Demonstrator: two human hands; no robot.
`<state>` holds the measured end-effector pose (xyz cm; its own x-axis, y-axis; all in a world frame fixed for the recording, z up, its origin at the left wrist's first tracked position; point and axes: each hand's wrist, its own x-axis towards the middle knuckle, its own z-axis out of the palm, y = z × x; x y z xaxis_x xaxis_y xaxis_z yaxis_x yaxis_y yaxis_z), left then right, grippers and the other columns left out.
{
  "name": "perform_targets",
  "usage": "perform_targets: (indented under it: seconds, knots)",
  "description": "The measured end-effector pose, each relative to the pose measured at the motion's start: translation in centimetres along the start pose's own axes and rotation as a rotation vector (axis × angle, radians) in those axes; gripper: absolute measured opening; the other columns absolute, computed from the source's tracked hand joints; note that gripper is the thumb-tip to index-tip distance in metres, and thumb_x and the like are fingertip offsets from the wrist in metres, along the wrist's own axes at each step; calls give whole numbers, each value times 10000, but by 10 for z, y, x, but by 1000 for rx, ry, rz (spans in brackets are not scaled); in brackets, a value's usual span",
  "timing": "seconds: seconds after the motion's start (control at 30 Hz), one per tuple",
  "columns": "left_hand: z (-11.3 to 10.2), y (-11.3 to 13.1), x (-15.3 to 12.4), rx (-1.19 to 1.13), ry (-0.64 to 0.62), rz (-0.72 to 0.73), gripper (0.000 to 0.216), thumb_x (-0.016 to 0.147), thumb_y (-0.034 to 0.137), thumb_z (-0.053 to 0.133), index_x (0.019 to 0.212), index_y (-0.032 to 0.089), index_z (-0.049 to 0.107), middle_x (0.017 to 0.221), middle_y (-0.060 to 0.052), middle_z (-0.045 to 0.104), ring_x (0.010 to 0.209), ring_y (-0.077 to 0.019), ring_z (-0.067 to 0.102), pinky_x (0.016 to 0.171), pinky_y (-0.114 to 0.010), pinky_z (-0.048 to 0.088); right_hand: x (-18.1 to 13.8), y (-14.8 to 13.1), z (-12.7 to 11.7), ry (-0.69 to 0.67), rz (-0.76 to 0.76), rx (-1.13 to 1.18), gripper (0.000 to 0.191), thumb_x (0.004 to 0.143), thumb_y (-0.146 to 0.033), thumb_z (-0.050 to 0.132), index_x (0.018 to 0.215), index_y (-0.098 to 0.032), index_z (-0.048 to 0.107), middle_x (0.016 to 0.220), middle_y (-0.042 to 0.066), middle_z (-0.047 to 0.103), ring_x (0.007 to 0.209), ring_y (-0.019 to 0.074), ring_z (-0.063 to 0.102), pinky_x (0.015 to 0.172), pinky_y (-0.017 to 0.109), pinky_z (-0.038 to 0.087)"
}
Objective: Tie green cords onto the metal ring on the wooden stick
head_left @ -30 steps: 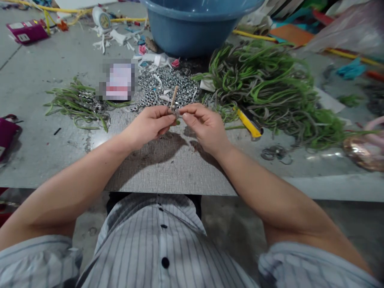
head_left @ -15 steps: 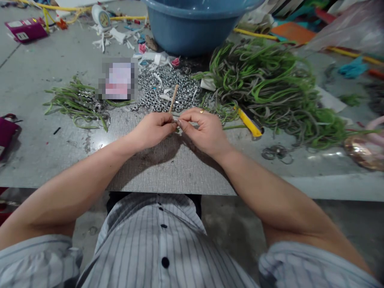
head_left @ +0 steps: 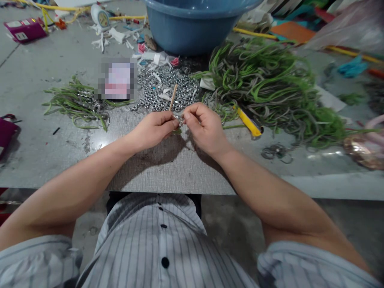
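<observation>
My left hand is closed in a pinch on a green cord, of which a short bit shows below the thumb. At its fingertips is a small shiny silver metal piece. My right hand has its thumb and forefinger pinched at the right side of that piece. A thin wooden stick rises just behind the left fingers; whether they hold it I cannot tell. Beyond both hands a heap of silver metal beads or rings is spread on the table.
A big bundle of green and grey cords lies right, a smaller bundle left. A yellow box cutter is right of my right hand. A blue basin stands behind the beads. A blurred-out phone-like object lies left of them.
My right fingers have drawn slightly up and to the right, so more of the silver piece shows between the hands. The left hand has hardly moved.
</observation>
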<state>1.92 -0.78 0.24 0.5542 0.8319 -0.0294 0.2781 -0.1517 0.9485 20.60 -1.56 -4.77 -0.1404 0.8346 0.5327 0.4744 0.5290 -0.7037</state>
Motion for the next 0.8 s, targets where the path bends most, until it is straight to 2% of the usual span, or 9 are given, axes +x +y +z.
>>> perform_targets:
  seconds: [0.3, 0.47, 0.63, 0.7, 0.8]
  knots:
    - [-1, 1, -1, -26, 5, -47, 348, 969, 110, 547, 636, 181, 477, 521, 55, 451, 454, -55, 356, 460, -205, 255, 1, 4, -2, 42, 42, 28, 439, 1010, -647, 467, 868, -248, 583, 782, 7, 584, 689, 160, 562, 655, 330, 455]
    - [-4, 6, 1, -262, 51, -111, 296, 984, 102, 521, 698, 178, 514, 494, 65, 435, 404, -40, 335, 427, -177, 245, 2, 0, -4, 41, 79, 81, 495, 980, -731, 467, 936, -257, 605, 803, 4, 594, 736, 164, 572, 730, 340, 496]
    - [-8, 12, 2, -476, 145, -190, 282, 1022, 145, 481, 745, 186, 512, 515, 63, 449, 372, -34, 335, 393, -167, 240, 2, -6, -1, -131, 72, 236, 572, 863, -802, 597, 1029, -257, 649, 996, 39, 703, 948, 199, 662, 901, 390, 537]
    - [-8, 13, 2, -489, 144, -201, 269, 1023, 174, 506, 755, 187, 514, 532, 61, 462, 367, -31, 347, 391, -169, 264, 2, -9, 0, -209, 75, 283, 518, 841, -738, 676, 991, -243, 665, 983, 41, 726, 968, 209, 676, 932, 406, 537]
    - [-9, 14, 2, -487, 156, -212, 250, 1012, 189, 535, 762, 184, 521, 533, 60, 464, 371, -29, 345, 394, -168, 279, 1, -13, -2, -269, 136, 303, 304, 875, -529, 703, 886, -227, 676, 894, 28, 731, 893, 199, 676, 888, 399, 541]
